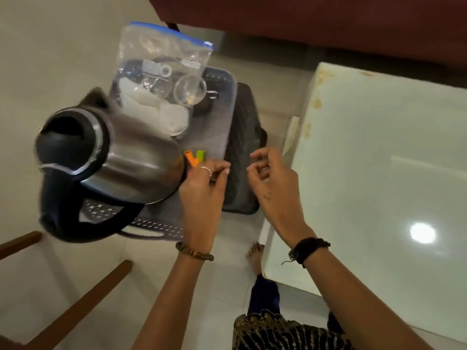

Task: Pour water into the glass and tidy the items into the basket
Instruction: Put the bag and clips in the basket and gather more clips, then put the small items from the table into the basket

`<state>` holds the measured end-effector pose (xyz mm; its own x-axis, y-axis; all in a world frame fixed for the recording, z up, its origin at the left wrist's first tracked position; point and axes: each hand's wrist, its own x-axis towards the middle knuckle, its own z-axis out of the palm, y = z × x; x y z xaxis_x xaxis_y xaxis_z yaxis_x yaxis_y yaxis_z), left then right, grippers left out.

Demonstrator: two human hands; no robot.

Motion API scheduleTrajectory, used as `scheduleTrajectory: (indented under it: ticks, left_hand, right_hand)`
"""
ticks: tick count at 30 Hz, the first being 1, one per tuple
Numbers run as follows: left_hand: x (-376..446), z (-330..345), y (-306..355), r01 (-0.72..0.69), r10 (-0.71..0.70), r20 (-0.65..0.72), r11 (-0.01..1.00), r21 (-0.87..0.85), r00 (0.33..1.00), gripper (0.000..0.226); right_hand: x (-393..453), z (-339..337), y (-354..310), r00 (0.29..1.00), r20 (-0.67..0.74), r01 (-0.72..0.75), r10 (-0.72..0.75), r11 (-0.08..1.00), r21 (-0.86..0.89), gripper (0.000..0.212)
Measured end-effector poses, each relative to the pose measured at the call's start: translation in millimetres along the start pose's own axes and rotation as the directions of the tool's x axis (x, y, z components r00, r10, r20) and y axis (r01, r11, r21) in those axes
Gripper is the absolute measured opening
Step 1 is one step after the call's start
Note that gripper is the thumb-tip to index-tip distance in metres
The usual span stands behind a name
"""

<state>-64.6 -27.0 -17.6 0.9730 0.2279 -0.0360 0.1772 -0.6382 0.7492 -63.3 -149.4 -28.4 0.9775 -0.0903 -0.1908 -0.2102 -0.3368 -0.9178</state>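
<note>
A steel kettle point(121, 157) with a black lid and handle lies tilted in the grey-blue perforated basket point(225, 79) on the floor; it is blurred. An empty clear glass point(190, 90) stands at the basket's far end beside a clear zip bag point(161, 72) holding white cloths and small parts. An orange clip point(190, 159) and a green clip point(201, 155) lie by the kettle's base. My left hand point(203, 184) hovers at the kettle's base with fingers loosely curled, gripping nothing I can see. Above the basket's right side my right hand point(271, 176) is open and holds nothing.
A dark mat point(243, 147) lies under the basket's right side. A white glossy table point(379, 152) stands on the right. Wooden chair legs point(83, 304) cross the lower left. A dark red sofa point(303, 16) fills the top. My bare foot point(255, 257) stands by the table's corner.
</note>
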Motion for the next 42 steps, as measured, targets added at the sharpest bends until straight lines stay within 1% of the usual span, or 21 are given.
scheduleTrajectory:
  ticks: [2,3,5,9,10,13,16,20,22,24,26,27,29,32,34,37,40,42]
  left_hand:
    - [-17,28,21,-0.123,0.119,0.099,0.992,0.027,0.988,0.008]
    - [-28,45,34,-0.172,0.167,0.171,0.985,0.020,0.971,0.008]
    - [-51,84,60,-0.231,0.217,0.322,0.973,0.003,0.921,0.009]
    - [-111,189,120,-0.336,0.273,0.571,0.942,0.004,0.774,0.011]
    - [-125,211,131,-0.361,0.277,0.612,0.932,0.015,0.741,0.012]
    - [-182,294,181,-0.448,0.311,0.728,0.894,-0.005,0.611,0.015]
    - [-241,364,225,-0.476,0.337,0.801,0.876,-0.075,0.494,0.016]
    - [-310,447,279,-0.579,0.424,0.846,0.796,-0.178,0.323,0.019]
    - [-338,484,306,-0.653,0.473,0.849,0.724,-0.222,0.236,0.022]
    - [-352,517,328,-0.743,0.539,0.826,0.619,-0.254,0.166,0.026]
    - [-358,545,342,-0.835,0.550,0.828,0.502,-0.224,0.109,0.038]
    - [-357,555,345,-0.873,0.526,0.845,0.451,-0.186,0.091,0.044]
    - [-354,571,349,-0.913,0.456,0.888,0.386,-0.135,0.062,0.053]
    - [-349,577,347,-0.921,0.431,0.902,0.354,-0.163,0.006,0.053]
    - [-344,577,344,-0.913,0.454,0.891,0.370,-0.168,0.020,0.048]
    - [-339,575,341,-0.875,0.454,0.888,0.459,-0.157,0.079,0.033]
    - [-336,574,338,-0.860,0.478,0.873,0.480,-0.174,0.091,0.019]
    - [-334,574,338,-0.840,0.474,0.872,0.515,-0.168,0.117,0.015]
  right_hand:
    - [-7,-38,22,0.998,-0.045,-0.034,0.032,0.999,-0.039,0.012]
    - [-12,-60,35,0.996,-0.066,-0.057,0.053,0.997,-0.060,0.011]
    - [-26,-103,63,0.988,-0.107,-0.121,0.110,0.986,-0.112,0.009]
    - [-67,-215,132,0.957,-0.194,-0.258,0.215,0.938,-0.232,0.008]
    - [-78,-239,147,0.948,-0.208,-0.291,0.242,0.922,-0.254,0.008]
    - [-122,-330,200,0.912,-0.287,-0.378,0.293,0.872,-0.310,0.008]
    - [-161,-408,246,0.869,-0.353,-0.462,0.347,0.826,-0.324,0.010]
    - [-206,-499,302,0.795,-0.442,-0.567,0.416,0.769,-0.297,0.009]
    - [-228,-540,325,0.755,-0.496,-0.605,0.429,0.747,-0.275,0.009]
    - [-242,-570,343,0.724,-0.547,-0.622,0.420,0.741,-0.254,0.009]
    - [-252,-591,358,0.701,-0.577,-0.630,0.419,0.742,-0.226,0.010]
    - [-255,-599,364,0.695,-0.585,-0.631,0.419,0.745,-0.216,0.011]
    - [-258,-611,374,0.677,-0.605,-0.634,0.419,0.750,-0.190,0.012]
    - [-257,-626,384,0.643,-0.643,-0.629,0.415,0.765,-0.135,0.013]
    - [-253,-636,389,0.625,-0.673,-0.615,0.395,0.780,-0.114,0.013]
    - [-243,-654,393,0.598,-0.717,-0.599,0.359,0.794,-0.102,0.011]
    - [-227,-677,400,0.558,-0.755,-0.598,0.343,0.797,-0.080,0.011]
    - [-213,-693,405,0.534,-0.776,-0.607,0.336,0.791,-0.075,0.013]
